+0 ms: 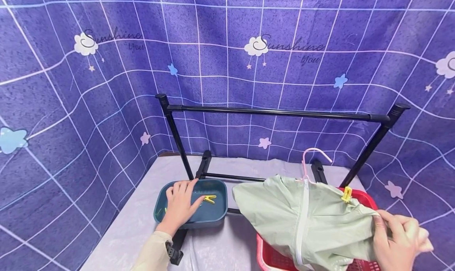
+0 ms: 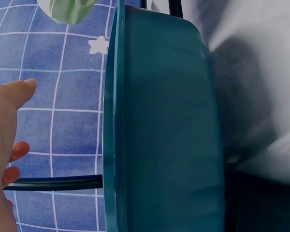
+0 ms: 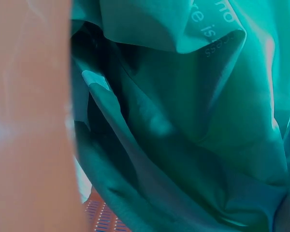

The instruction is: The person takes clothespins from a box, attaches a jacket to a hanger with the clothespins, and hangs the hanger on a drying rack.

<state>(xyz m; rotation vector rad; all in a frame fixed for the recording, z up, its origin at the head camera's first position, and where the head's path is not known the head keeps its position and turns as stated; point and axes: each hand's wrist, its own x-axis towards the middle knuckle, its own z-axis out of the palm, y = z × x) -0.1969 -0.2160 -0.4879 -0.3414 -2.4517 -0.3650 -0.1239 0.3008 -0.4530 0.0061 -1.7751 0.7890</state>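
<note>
In the head view my left hand point(image 1: 180, 202) is over a dark teal bin point(image 1: 209, 219), its fingers spread loosely above the rim. A yellow clothespin point(image 1: 209, 199) lies in the bin close to my thumb. My right hand point(image 1: 396, 235) grips the side of a pale green zip jacket point(image 1: 273, 207). A pink hanger point(image 1: 304, 162) sits inside the jacket, its hook sticking up out of the neck. Another yellow clothespin point(image 1: 346, 194) is clipped on the jacket's shoulder. Green folds of the jacket point(image 3: 183, 121) fill most of the right wrist view.
Behind the bin and jacket stands a black rack with a horizontal bar point(image 1: 277, 112). A red basket point(image 1: 263, 255) is under the jacket on the pale-covered table point(image 1: 213, 251). A purple grid-patterned curtain point(image 1: 220, 77) surrounds the back and left.
</note>
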